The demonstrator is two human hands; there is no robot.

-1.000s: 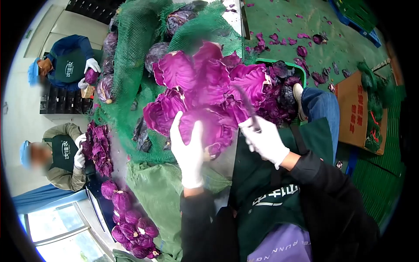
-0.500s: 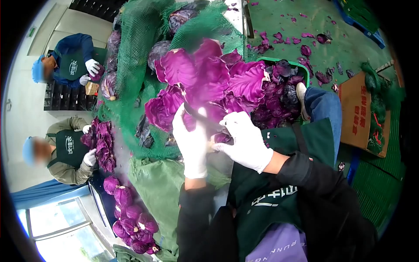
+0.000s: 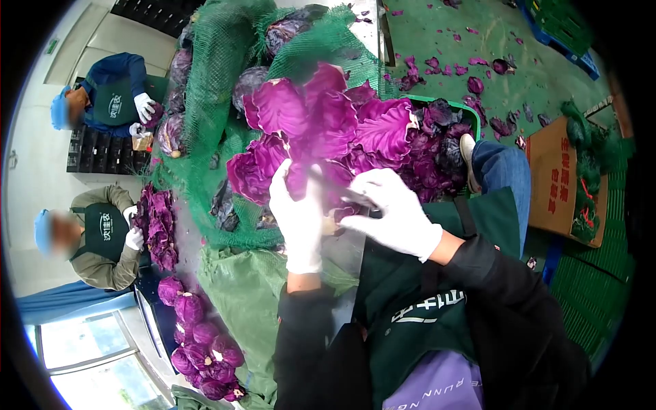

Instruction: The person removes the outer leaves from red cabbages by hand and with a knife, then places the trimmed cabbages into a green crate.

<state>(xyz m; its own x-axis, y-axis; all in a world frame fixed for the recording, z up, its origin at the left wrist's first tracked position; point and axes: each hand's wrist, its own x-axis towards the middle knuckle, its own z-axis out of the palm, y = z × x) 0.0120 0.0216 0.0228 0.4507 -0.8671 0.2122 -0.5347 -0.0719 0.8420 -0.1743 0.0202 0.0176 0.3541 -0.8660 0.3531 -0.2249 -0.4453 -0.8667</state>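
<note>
Both my hands wear white gloves and meet over the work table, in front of a pile of loose purple cabbage leaves (image 3: pixel 328 119). My left hand (image 3: pixel 299 219) is upright with its fingers curved round a purple cabbage (image 3: pixel 296 184), which is blurred and mostly covered. Just to its right, my right hand (image 3: pixel 393 215) has its fingers bent round something dark and thin near the fingertips, too smeared to name. A pale cut piece of cabbage (image 3: pixel 331 224) shows low between the two hands.
Green netting (image 3: pixel 212 102) with whole cabbages lies at left. A green crate (image 3: pixel 476 117) of leaves stands right, beside a cardboard box (image 3: pixel 550 174). Peeled cabbages (image 3: pixel 205 342) sit lower left. Two co-workers (image 3: pixel 113 102) handle cabbage at far left.
My right hand has shifted slightly right, apart from my left, and its fingers have changed pose. The lower co-worker's hands have drawn closer together.
</note>
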